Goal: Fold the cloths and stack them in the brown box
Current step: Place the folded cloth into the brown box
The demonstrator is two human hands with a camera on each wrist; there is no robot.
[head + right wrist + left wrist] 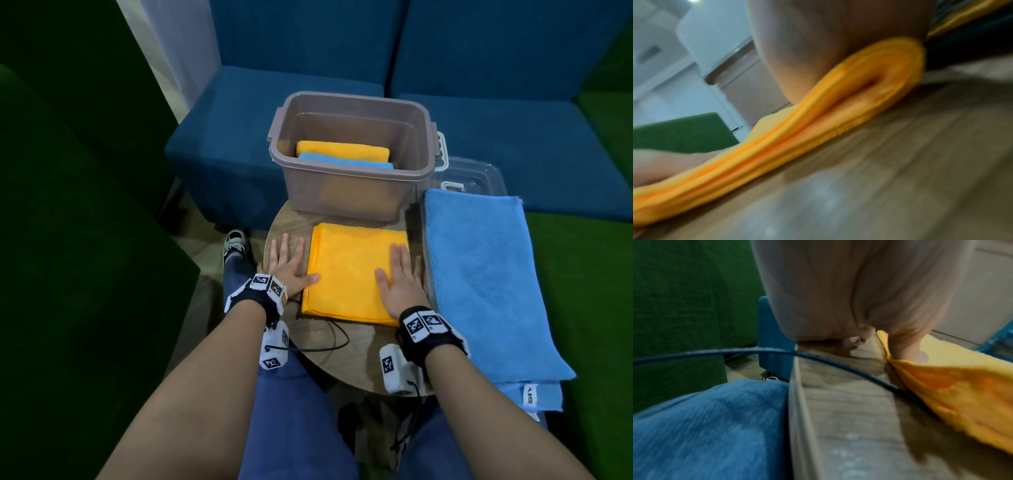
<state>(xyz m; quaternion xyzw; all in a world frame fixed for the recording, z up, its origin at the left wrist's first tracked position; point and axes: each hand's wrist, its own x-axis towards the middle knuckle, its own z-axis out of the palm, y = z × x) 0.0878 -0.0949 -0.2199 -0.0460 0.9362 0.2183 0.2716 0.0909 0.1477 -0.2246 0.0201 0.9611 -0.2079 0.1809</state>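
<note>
A folded orange cloth (352,270) lies flat on the round wooden table (329,346), just in front of the brown box (349,192). My right hand (400,281) lies flat with straight fingers on the cloth's right side. My left hand (284,263) rests flat on the table beside the cloth's left edge, its thumb touching the cloth (953,386). In the right wrist view the palm (828,48) presses the stacked folds (818,133). Inside the box lie a folded orange cloth (342,150) and a blue cloth (346,161).
Blue cloths (479,281) lie spread to the right of the table, over a green seat. A clear lid (472,174) sits behind them. Blue sofas stand behind the box, a green seat at the left. A black cable (329,342) crosses the table's near edge.
</note>
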